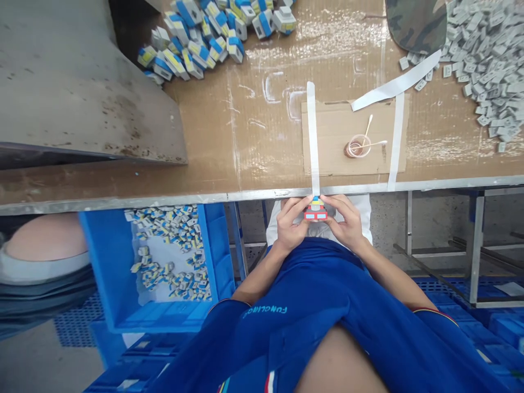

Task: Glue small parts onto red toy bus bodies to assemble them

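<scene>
Left hand (292,225), right hand (344,221), narrow pinching grip, small multicoloured piece (316,209) held between

a workshop or factory floor, by the look of it — the same small parts lie about in bulk. a long table (266,153) with a brown cardboard-like top bears a heap of white, blue and yellow pieces (200,43) and a spread of plain grey pieces (487,65). a blue crate (221,251) below its edge holds many more painted ones — and other blue boxes (507,327) stand lower down. part of another person (45,245) shows nearby.
</scene>
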Motion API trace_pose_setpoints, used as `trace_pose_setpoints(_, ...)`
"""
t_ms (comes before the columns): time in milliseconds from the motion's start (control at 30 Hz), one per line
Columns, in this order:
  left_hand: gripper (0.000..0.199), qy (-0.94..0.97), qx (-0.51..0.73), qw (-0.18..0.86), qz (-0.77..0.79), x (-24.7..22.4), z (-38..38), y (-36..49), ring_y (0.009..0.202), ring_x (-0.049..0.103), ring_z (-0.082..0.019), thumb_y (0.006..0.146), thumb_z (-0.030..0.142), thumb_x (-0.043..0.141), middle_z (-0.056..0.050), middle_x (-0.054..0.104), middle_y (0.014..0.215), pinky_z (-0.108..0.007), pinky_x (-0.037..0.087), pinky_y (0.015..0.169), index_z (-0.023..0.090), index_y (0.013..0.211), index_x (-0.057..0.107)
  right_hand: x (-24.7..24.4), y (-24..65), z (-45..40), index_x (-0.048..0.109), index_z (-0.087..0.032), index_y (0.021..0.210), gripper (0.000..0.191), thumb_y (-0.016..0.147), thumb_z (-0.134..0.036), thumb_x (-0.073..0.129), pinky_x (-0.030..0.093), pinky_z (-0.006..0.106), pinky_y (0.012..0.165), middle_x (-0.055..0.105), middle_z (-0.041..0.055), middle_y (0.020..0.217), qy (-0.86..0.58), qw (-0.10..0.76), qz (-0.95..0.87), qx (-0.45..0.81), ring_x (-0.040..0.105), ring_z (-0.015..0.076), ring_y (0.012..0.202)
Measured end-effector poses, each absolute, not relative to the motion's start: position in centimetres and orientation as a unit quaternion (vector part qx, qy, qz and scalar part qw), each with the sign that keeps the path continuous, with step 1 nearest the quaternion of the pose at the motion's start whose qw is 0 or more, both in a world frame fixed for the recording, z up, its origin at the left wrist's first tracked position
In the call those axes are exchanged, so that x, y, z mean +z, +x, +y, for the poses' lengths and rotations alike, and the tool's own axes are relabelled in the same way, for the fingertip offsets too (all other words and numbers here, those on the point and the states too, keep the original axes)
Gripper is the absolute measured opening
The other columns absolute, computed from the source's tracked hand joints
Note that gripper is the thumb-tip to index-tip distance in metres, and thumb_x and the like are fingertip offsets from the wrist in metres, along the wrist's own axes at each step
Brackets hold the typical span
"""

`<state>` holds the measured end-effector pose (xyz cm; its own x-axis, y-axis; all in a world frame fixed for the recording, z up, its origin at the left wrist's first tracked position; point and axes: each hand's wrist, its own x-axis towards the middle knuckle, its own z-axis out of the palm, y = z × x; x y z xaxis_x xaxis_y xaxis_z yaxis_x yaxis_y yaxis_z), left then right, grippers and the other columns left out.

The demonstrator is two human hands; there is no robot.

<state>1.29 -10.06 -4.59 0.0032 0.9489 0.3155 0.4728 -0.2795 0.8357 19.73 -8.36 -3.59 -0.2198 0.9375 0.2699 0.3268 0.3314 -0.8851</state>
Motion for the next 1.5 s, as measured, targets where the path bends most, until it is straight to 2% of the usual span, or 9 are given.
trace_pose_setpoints(233,0.046,0.632,0.466,0.322,0.529,-4.5,-10.1,1.1,0.088,0.071,-0.018,0.097,0.050,0.071,-0.007,0.077,0.107,-0.032,0.059,0.081,0.023,0.135,0.072,-3.4,19.9,-8.4,0.064,-0.030,0.143,0.045,0.099,-0.041,0.068,0.065,0.045,0.087,0.076,0.0100,0.116,-0.449,0.422,-0.706,0.349,0.074,0.0272,0.102)
trace_pose_setpoints(400,0.050,0.554,0.515,0.432,0.491,-4.5,-10.2,1.2,0.101,0.073,-0.021,0.092,0.053,0.077,-0.010,0.076,0.117,-0.032,0.060,0.086,0.025,0.133,0.073,-2.3,19.2,-9.1,0.059,-0.030,0.148,0.051,0.098,-0.038,0.070,0.064,0.044,0.089,0.072,0.0105,0.118,-0.447,0.454,-0.695,0.331,0.071,0.0272,0.106)
trace_pose_setpoints(500,0.057,0.494,0.531,0.504,0.470,-4.6,-10.6,1.4,0.106,0.076,-0.024,0.087,0.063,0.077,-0.010,0.077,0.121,-0.032,0.062,0.089,0.027,0.132,0.072,-1.5,18.5,-9.5,0.057,-0.030,0.150,0.057,0.097,-0.037,0.073,0.063,0.046,0.091,0.069,0.0117,0.121,-0.440,0.480,-0.691,0.314,0.069,0.0281,0.110)
trace_pose_setpoints(667,0.073,0.426,0.481,0.626,0.442,-4.3,-11.4,2.0,0.087,0.077,-0.022,0.086,0.077,0.068,-0.008,0.077,0.106,-0.036,0.063,0.079,0.030,0.141,0.059,0.1,17.5,-9.0,0.055,-0.031,0.151,0.058,0.098,-0.048,0.068,0.061,0.052,0.096,0.066,0.0135,0.129,-0.429,0.487,-0.703,0.290,0.066,0.0310,0.117)
trace_pose_setpoints(833,0.084,0.332,0.473,0.708,0.406,-3.1,-11.7,2.8,0.094,0.077,-0.028,0.077,0.080,0.076,-0.005,0.072,0.091,-0.043,0.063,0.086,0.028,0.139,0.054,2.3,16.9,-8.1,0.055,-0.029,0.148,0.055,0.097,-0.040,0.070,0.062,0.051,0.095,0.069,0.0125,0.127,-0.423,0.467,-0.720,0.293,0.068,0.0300,0.115)
trace_pose_setpoints(1100,0.079,0.275,0.502,0.726,0.382,-2.2,-11.4,3.3,0.112,0.071,-0.033,0.072,0.075,0.083,-0.008,0.069,0.099,-0.048,0.061,0.099,0.022,0.126,0.058,3.9,16.6,-8.2,0.057,-0.024,0.144,0.051,0.096,-0.036,0.070,0.064,0.048,0.091,0.070,0.0131,0.123,-0.444,0.439,-0.733,0.271,0.070,0.0289,0.113)
trace_pose_setpoints(1333,0.075,0.350,0.528,0.685,0.360,-2.7,-11.1,2.7,0.088,0.073,-0.023,0.080,0.072,0.079,-0.006,0.072,0.099,-0.035,0.061,0.079,0.023,0.132,0.058,4.0,17.0,-8.0,0.055,-0.025,0.148,0.056,0.096,-0.039,0.072,0.063,0.049,0.094,0.071,0.0131,0.125,-0.420,0.449,-0.741,0.270,0.070,0.0294,0.114)
trace_pose_setpoints(1433,0.064,0.403,0.525,0.653,0.369,-2.1,-10.3,1.7,0.086,0.075,-0.021,0.087,0.062,0.078,-0.006,0.075,0.102,-0.033,0.061,0.081,0.024,0.135,0.060,3.7,18.1,-7.7,0.056,-0.025,0.147,0.056,0.096,-0.039,0.073,0.063,0.050,0.100,0.071,0.0140,0.130,-0.410,0.439,-0.740,0.304,0.069,0.0297,0.120)
trace_pose_setpoints(1500,0.056,0.456,0.529,0.607,0.379,-1.5,-9.7,0.8,0.095,0.077,-0.021,0.090,0.051,0.080,-0.008,0.076,0.112,-0.033,0.061,0.086,0.024,0.135,0.062,3.3,19.0,-7.5,0.058,-0.027,0.145,0.053,0.096,-0.038,0.074,0.062,0.052,0.103,0.071,0.0129,0.134,-0.403,0.427,-0.735,0.340,0.069,0.0295,0.125)
